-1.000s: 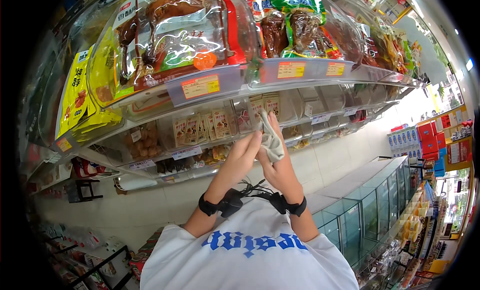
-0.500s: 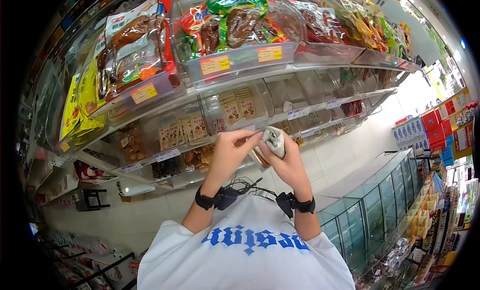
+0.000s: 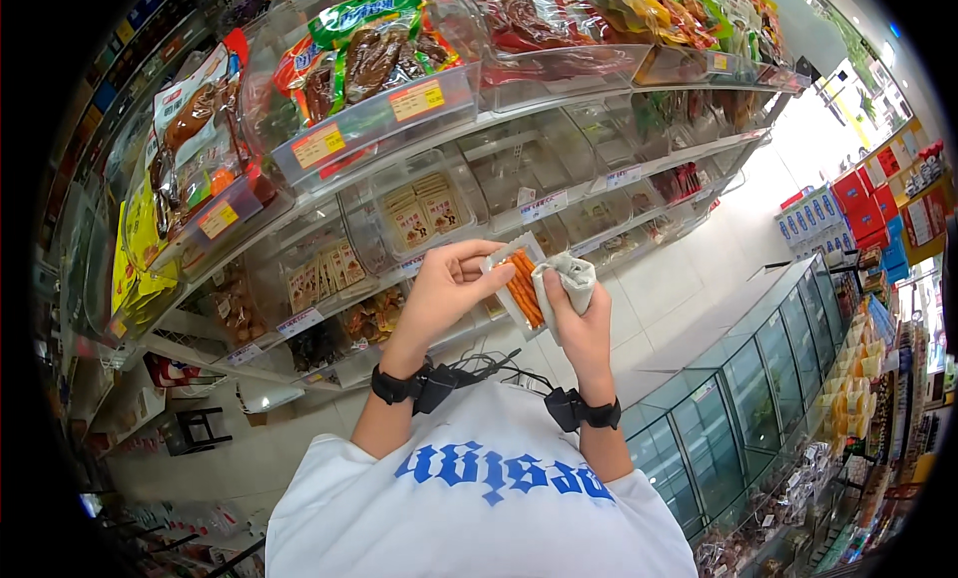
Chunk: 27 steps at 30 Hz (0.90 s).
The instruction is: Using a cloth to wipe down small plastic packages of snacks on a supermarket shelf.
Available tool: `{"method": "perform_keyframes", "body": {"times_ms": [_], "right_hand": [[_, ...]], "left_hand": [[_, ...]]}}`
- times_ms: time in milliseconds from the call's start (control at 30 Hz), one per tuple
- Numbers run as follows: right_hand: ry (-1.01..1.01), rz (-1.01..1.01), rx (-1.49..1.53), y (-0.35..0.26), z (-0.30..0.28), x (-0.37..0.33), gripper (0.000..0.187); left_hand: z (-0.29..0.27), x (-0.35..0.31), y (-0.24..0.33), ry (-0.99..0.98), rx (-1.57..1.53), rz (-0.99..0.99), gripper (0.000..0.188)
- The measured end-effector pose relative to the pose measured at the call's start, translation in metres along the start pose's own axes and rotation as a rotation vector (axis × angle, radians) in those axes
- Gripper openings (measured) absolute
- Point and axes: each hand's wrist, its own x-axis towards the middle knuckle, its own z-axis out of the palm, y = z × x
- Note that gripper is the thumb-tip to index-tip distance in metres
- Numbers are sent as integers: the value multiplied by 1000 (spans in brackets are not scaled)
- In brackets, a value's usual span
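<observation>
A small clear snack packet [image 3: 522,297] with orange-brown sticks inside is pinched in my left hand [image 3: 451,291], its fingers closed at the packet's upper left edge. Beside it, my right hand [image 3: 585,331] is closed around a crumpled pale grey cloth [image 3: 573,271], thumb pressed on top. The cloth touches or overlaps the packet's right side; I cannot tell which. Both hands are in front of the lower shelf, above the floor.
Clear plastic bins line the shelves, one with several small cream packets [image 3: 424,214]. Bagged meats [image 3: 384,54] fill the top row. To the right stands a long glass-fronted cabinet [image 3: 733,379]. Stacked boxes [image 3: 813,226] are behind it, and a black stool [image 3: 197,431] stands at the lower left.
The packet, mostly hidden before, now shows its front with the sticks. My left hand has moved slightly left and down, and my right hand still grips the cloth. The view has shifted right along the shelf.
</observation>
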Motion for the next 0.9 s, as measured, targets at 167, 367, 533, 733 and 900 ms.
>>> {"method": "perform_keyframes", "body": {"times_ms": [167, 367, 533, 733, 900], "right_hand": [[-208, 96, 67, -4, -20, -2, 22], [21, -176, -436, 3, -35, 6, 26], [-33, -547, -693, 15, -20, 13, 60], [50, -317, -660, 37, -16, 20, 44], [-6, 175, 182, 24, -27, 31, 31]], "left_hand": [[15, 15, -8, 112, -63, 64, 30], [24, 28, -25, 131, 196, 16, 37], [29, 28, -42, 116, 101, 9, 37], [14, 24, -42, 308, -48, -36, 41], [4, 15, -27, 182, 79, -5, 33]]}}
